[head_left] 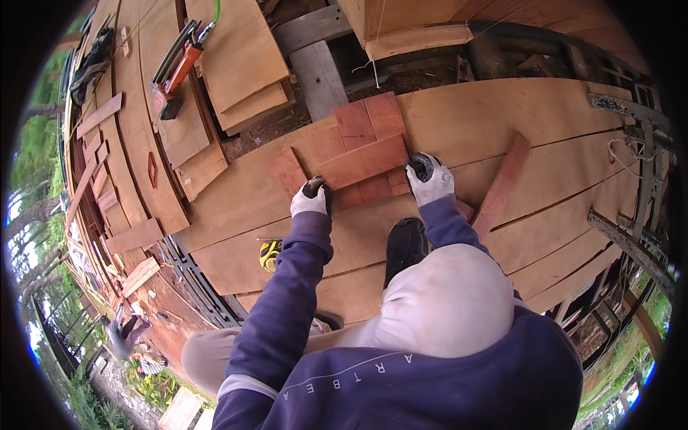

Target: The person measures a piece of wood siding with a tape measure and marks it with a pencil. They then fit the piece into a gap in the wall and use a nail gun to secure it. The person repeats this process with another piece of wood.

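A short reddish wooden board (pixel 364 160) spans the space between my hands, lying over other reddish pieces. My left hand (pixel 312 198), in a white glove with dark fingertips, grips its left end. At the right end my right hand (pixel 432 179), gloved alike, is closed on the same board. Beneath and beyond it, several red-brown boards (pixel 382 115) lie side by side on the plywood planks (pixel 236 193). Another short piece (pixel 288 172) slants just beyond my left hand. Parts of the lower boards are hidden under the held one.
A yellow and black tape measure (pixel 269 255) lies by my left forearm. A longer reddish board (pixel 504 183) slants at right. An orange nail gun (pixel 179 72) with a green hose rests at upper left. Gaps (pixel 330 72) open beyond the planks. Two people (pixel 125 333) are below at left.
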A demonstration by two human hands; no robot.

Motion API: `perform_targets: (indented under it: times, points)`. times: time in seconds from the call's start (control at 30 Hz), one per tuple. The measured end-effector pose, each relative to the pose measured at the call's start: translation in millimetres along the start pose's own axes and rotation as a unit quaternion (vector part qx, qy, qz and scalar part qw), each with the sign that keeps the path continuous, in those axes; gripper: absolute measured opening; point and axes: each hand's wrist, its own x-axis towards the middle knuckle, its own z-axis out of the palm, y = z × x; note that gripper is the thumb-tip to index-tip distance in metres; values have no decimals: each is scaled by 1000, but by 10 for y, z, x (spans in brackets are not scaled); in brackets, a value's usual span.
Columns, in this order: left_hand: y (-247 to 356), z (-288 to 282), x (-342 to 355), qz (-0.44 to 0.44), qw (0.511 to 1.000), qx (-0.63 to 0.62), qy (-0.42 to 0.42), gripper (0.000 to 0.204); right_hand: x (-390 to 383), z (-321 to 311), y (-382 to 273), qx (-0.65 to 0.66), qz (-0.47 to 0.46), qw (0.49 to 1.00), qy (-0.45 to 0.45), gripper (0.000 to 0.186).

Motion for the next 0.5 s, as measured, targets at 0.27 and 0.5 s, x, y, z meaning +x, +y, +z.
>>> perform_targets:
  times: [0.27,0.5]
  points:
    - [351,-11,-215,-18,997,-77,6,26,-4,44,84,53,-31,998,10,28]
    - [359,-40,-246,-73,980,-183,-24,28,-1,72,114,85,-2,996,1,27]
